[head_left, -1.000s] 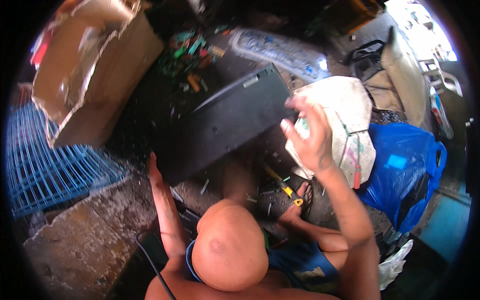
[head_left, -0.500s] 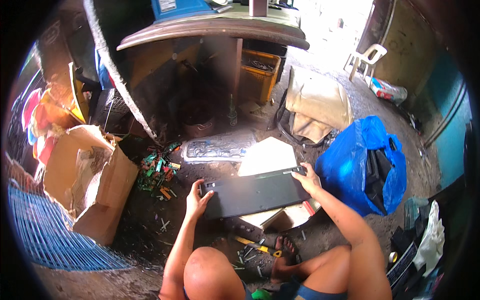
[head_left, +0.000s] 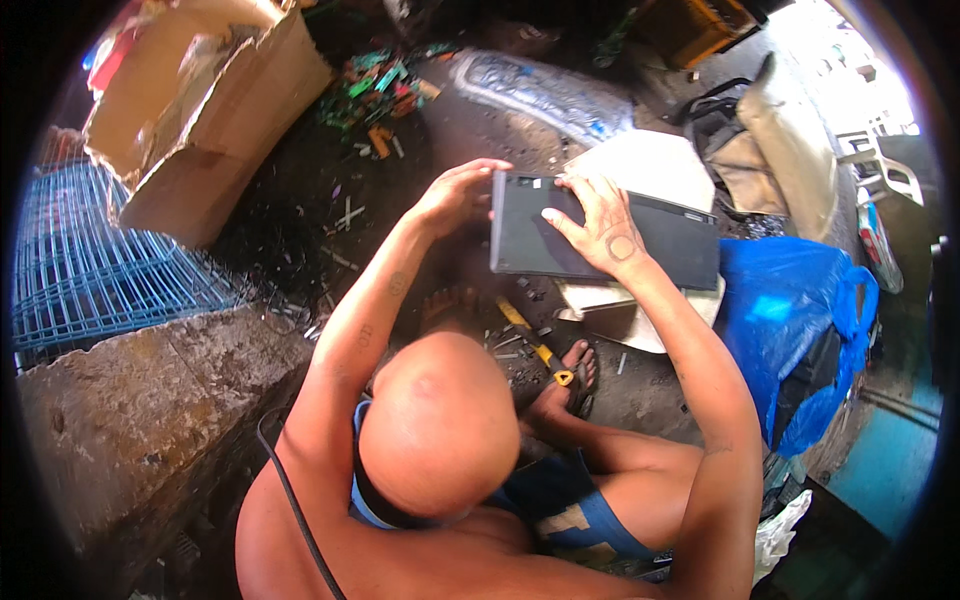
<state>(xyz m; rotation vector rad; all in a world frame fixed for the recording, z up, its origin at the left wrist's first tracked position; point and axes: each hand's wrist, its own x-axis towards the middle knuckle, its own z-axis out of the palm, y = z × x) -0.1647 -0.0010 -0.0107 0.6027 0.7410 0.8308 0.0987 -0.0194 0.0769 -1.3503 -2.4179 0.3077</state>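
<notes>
A flat black keyboard (head_left: 640, 232) is turned with its smooth underside up, in front of my knees and over a pale board. My left hand (head_left: 458, 200) is at its left end, fingers curled to the far corner; the thumb is partly hidden. Across the keyboard's left half lies my right hand (head_left: 600, 222), its fingers at the far edge and its thumb on the underside. The pale board (head_left: 650, 165) shows beyond the keyboard and partly below it. By my foot lies a yellow-and-black hand tool (head_left: 535, 340).
A torn cardboard box (head_left: 235, 130) and blue wire rack (head_left: 110, 250) stand left, above a concrete ledge (head_left: 160, 400). Small coloured pieces (head_left: 375, 90) lie beyond, near a clear printed sheet (head_left: 545, 90). To the right is a filled blue plastic bag (head_left: 790, 320).
My right hand has left the keyboard's right end and come to its left half. My left hand stays at the left end. The view has swung left and downward.
</notes>
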